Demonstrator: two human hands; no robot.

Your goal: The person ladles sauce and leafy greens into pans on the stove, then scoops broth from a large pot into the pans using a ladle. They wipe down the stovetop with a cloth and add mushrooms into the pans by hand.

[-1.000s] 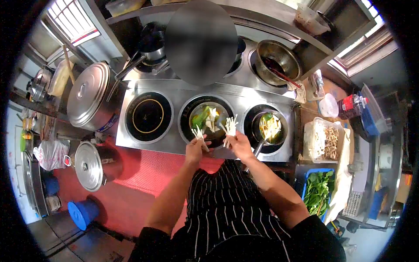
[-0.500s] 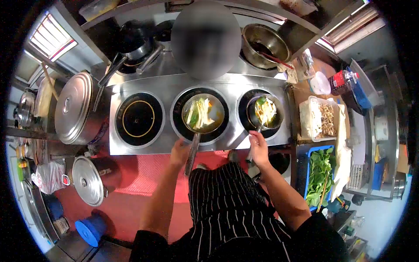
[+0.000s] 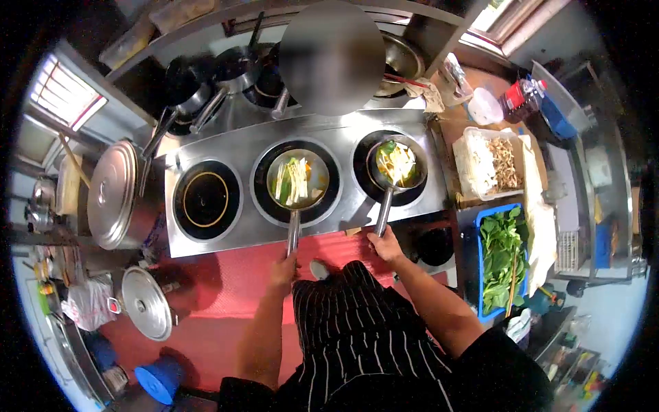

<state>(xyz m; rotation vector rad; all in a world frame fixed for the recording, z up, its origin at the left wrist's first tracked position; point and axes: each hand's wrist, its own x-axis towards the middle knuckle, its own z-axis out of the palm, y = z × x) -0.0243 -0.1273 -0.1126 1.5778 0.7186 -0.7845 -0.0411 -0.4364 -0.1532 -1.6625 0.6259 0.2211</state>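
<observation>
On the middle burner sits a frying pan (image 3: 318, 187) with pale strips and green leaves in it. Its long metal handle points toward me, and my left hand (image 3: 282, 270) is closed around the handle's end. A second frying pan (image 3: 417, 181), holding similar pale strips (image 3: 398, 162) and greens, rests on the right burner. My right hand (image 3: 386, 244) is wrapped round the end of that pan's handle (image 3: 384, 209).
At left are a bare burner (image 3: 207, 200) and a large lidded pot (image 3: 113, 196). Saucepans (image 3: 237, 69) line the back. On the right stand a plastic box (image 3: 473, 168) of sliced mushrooms and a blue crate (image 3: 479, 275) of leafy greens. A lidded pot (image 3: 147, 305) stands lower left.
My left hand has gone from beside the middle pan's handle to gripping its end. My right hand has moved down to the end of the right pan's handle. The view has shifted and tilted.
</observation>
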